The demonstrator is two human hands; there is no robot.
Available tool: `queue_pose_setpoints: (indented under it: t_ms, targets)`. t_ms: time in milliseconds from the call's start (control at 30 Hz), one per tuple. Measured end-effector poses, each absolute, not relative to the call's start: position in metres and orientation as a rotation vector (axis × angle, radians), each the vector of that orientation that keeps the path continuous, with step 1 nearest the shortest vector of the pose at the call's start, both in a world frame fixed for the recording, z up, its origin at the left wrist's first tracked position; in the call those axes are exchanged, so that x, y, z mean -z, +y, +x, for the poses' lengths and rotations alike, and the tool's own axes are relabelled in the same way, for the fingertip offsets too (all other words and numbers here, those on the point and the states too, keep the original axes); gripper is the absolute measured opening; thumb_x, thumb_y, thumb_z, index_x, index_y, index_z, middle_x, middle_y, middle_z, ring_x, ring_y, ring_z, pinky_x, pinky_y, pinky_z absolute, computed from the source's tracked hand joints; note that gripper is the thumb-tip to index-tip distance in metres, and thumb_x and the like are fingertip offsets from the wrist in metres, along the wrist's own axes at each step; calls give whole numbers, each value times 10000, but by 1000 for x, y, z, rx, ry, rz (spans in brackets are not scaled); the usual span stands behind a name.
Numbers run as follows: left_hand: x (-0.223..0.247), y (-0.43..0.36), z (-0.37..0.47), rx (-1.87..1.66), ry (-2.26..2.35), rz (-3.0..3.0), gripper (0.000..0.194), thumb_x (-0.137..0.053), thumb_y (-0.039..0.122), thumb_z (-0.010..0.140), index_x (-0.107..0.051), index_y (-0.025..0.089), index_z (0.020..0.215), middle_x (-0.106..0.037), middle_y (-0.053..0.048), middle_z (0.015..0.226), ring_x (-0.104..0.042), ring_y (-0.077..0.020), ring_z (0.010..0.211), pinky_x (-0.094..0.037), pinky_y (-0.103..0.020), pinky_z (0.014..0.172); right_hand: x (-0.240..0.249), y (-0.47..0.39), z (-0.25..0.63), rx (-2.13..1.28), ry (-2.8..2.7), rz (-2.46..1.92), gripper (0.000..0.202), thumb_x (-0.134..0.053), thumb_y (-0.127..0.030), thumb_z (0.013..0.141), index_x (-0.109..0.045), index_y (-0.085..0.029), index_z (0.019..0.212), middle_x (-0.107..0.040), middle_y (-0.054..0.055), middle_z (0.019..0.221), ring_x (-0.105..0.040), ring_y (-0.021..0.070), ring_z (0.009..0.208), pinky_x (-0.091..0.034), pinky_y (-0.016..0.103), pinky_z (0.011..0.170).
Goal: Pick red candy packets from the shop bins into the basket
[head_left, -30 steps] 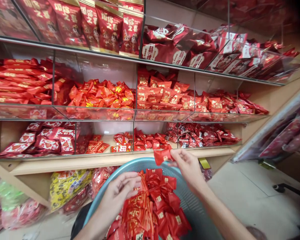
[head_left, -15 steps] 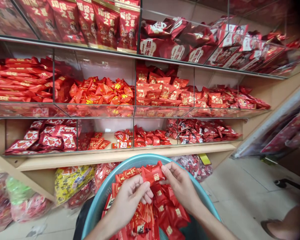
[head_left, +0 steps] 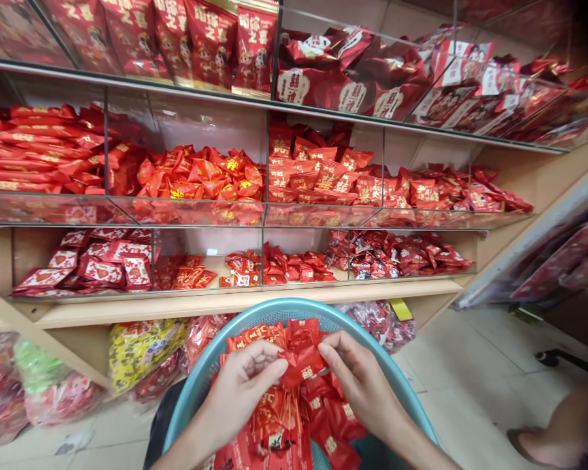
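Note:
Over a teal plastic basket (head_left: 189, 398), both my hands pinch a small red candy packet (head_left: 304, 364) with gold print. My left hand (head_left: 247, 385) has its thumb and fingertips closed at the packet's left edge. At the right edge, my right hand (head_left: 355, 378) grips it between thumb and forefinger. Another red packet (head_left: 302, 331) lies just behind it. Loose red packets (head_left: 336, 418) fill much of the basket beneath my hands, some with gold print and some with black characters. My forearms cover part of the pile and rim.
A wooden shelf unit (head_left: 255, 298) with clear dividers stands ahead, stacked with red sweets. Beneath it sit bagged sweets, including a yellow bag (head_left: 144, 352). At the right, a person's foot (head_left: 543, 444) rests on the tiled floor (head_left: 470, 391), near a dark chair leg (head_left: 563, 358).
The packet between my hands has tipped and come slightly lower and nearer. My left hand's fingers have shifted to pinch its left edge. The view has moved a little.

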State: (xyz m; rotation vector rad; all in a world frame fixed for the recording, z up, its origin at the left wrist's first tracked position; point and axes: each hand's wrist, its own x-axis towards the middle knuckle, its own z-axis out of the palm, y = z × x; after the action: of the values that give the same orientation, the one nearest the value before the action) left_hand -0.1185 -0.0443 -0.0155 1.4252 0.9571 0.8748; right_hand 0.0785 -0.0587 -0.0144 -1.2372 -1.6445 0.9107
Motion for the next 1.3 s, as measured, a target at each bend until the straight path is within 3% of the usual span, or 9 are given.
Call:
queue_pose_setpoints:
  t_ms: [100, 267, 467, 700, 867, 1067, 1233, 1300]
  targets:
    - [15, -44, -122, -844, 954, 1440, 187, -533, 370, 802, -551, 191, 751, -520, 29, 674, -495, -115, 657, -406, -255, 655, 12, -61, 79, -1018, -1630, -1205, 243, -417, -377, 882, -513, -186, 766, -534, -3, 711, -504, 112, 653, -433, 223, 622]
    - [17, -47, -125, -842, 934, 1424, 181, -536, 359, 802, -509, 193, 739, -473, 48, 625, -459, -100, 609, -373, -240, 616, 10, -63, 80, -1111, -1596, -1201, 226, -467, -394, 857, -545, -205, 953, -551, -12, 753, -503, 111, 677, -415, 215, 616]
    - [17, -50, -128, -843, 958, 1479, 170, -510, 345, 817, -511, 192, 742, -471, 43, 629, -452, -102, 612, -356, -236, 609, 11, -64, 81, -1066, -1671, -1198, 267, -444, -396, 868, -604, -185, 838, -553, -7, 720, -488, 110, 659, -405, 215, 608]
    - [14, -54, -130, -850, 985, 1528, 163, -504, 317, 825, -518, 187, 727, -472, 44, 624, -432, -93, 604, -338, -212, 583, 14, -66, 78, -972, -1689, -1251, 304, -400, -387, 886, -466, -184, 670, -423, -37, 611, -388, 95, 570, -327, 207, 538]
    - [12, -56, -130, -869, 1050, 1560, 189, -497, 335, 835, -522, 185, 724, -501, 38, 643, -448, -96, 620, -346, -217, 599, 12, -70, 77, -803, -1727, -1270, 262, -394, -339, 895, -462, -188, 693, -409, -44, 591, -372, 89, 534, -297, 214, 525]
    - [11, -59, -127, -961, 1143, 1561, 203, -517, 351, 825, -540, 191, 702, -549, 34, 637, -495, -102, 615, -387, -218, 589, 14, -73, 74, -858, -1579, -1244, 275, -414, -365, 888, -481, -186, 689, -413, -40, 587, -364, 90, 538, -308, 210, 509]
    - [12, -64, -132, -1137, 1080, 1984, 110, -521, 198, 830, -629, 219, 838, -690, -7, 893, -631, -131, 745, -502, -230, 667, 13, -70, 79, -1214, -1410, -1148, 311, -413, -441, 874, -530, -183, 745, -492, 2, 712, -474, 115, 667, -423, 233, 617]
    - [13, -65, -136, -1255, 863, 2306, 233, -518, 102, 818, -606, 211, 1005, -668, -41, 1059, -649, -140, 854, -533, -226, 720, 9, -68, 83, -1473, -1290, -1065, 381, -332, -493, 886, -564, -191, 881, -542, 52, 884, -521, 157, 809, -475, 294, 684]
